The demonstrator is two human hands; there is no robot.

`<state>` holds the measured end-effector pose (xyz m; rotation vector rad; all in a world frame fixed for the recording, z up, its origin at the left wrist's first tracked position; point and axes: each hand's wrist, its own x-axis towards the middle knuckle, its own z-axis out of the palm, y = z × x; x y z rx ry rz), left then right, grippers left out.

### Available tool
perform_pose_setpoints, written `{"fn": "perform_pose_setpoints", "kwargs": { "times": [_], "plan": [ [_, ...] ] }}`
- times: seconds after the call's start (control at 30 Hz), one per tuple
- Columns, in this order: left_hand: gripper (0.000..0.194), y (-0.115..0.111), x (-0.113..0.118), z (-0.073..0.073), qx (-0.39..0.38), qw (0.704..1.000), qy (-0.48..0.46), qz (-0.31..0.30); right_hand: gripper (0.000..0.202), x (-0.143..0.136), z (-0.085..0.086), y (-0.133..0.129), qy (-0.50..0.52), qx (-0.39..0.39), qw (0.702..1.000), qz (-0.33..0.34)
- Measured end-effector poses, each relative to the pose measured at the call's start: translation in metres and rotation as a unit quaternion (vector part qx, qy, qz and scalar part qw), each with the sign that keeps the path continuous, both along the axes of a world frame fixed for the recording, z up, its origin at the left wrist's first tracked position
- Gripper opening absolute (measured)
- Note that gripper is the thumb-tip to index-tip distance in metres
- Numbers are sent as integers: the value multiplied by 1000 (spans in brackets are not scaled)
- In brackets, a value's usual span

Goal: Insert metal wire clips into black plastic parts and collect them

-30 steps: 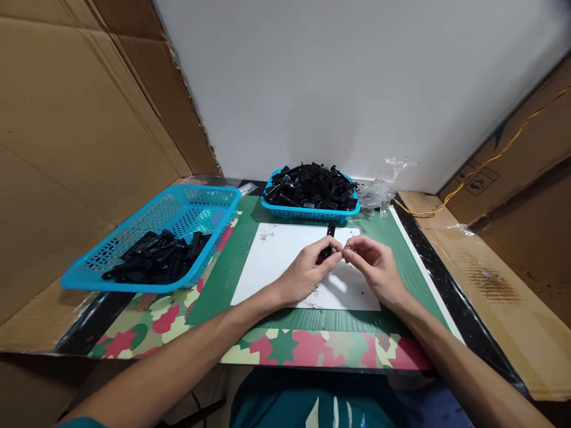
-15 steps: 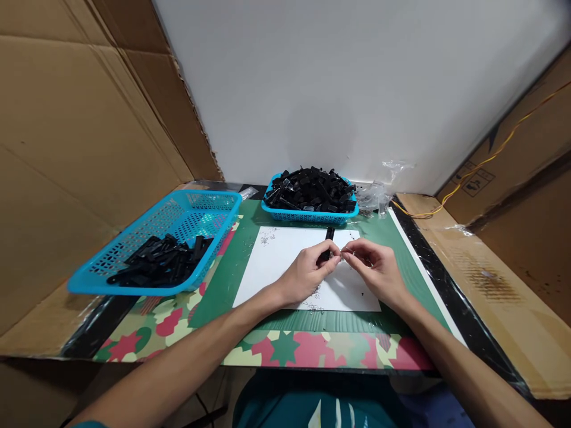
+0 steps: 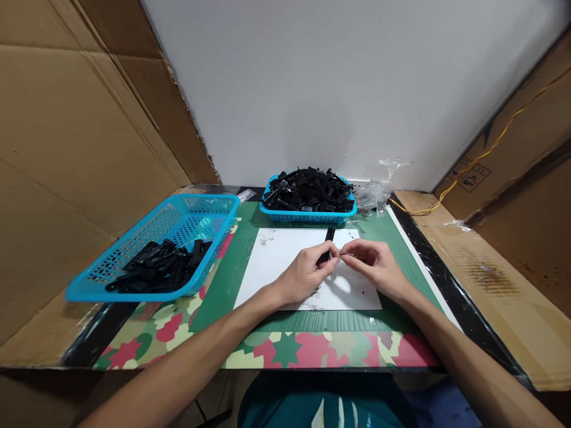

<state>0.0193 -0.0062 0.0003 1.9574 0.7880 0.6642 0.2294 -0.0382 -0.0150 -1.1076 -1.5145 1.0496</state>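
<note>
My left hand [image 3: 307, 270] is closed around a slim black plastic piece [image 3: 331, 234], whose far end sticks out beyond the fingers. Close against it on the right, my right hand [image 3: 375, 264] pinches with thumb and forefinger. Something thin and shiny shows at those fingertips, too small to name. Both hands are just over a white sheet [image 3: 254, 273]. Small dark wire-like bits [image 3: 266, 239] lie scattered at the sheet's far left corner, and more lie near its front edge beside my left wrist.
A blue basket [image 3: 111, 249] at left holds several black pieces. Behind the sheet, a smaller blue basket [image 3: 307, 217] is heaped with black parts. Clear plastic bags [image 3: 372, 195] lie beside it. Cardboard walls flank the table, and a yellow cord [image 3: 473, 163] hangs at right.
The camera view has shifted slightly. My right fingertips have moved a little against the left hand; both hands keep nearly the same place and hold.
</note>
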Motion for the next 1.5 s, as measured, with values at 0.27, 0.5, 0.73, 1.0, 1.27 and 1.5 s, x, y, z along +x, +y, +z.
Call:
{"fn": "perform_pose_setpoints", "kwargs": {
  "times": [0.27,0.5,0.73,1.0,1.27,1.5],
  "plan": [
    [27,1,-3,1,6,1000,13,-11,30,6,-2,-1,-22,17,999,-24],
    [78,-1,-4,-4,-22,999,-40,18,24,13,-3,-1,-6,61,987,-149],
    [40,7,-6,0,44,999,-5,5,27,15,-5,2,7,48,984,-174],
    [29,5,-5,-2,221,968,108,-55,36,19,-4,5,21,-53,986,-156],
    [30,6,-7,-6,284,947,137,-63,32,24,-5,9,9,-113,985,-133],
    [34,7,-8,-8,308,941,131,-58,21,27,-9,11,-16,-112,985,-133]
  ]
}}
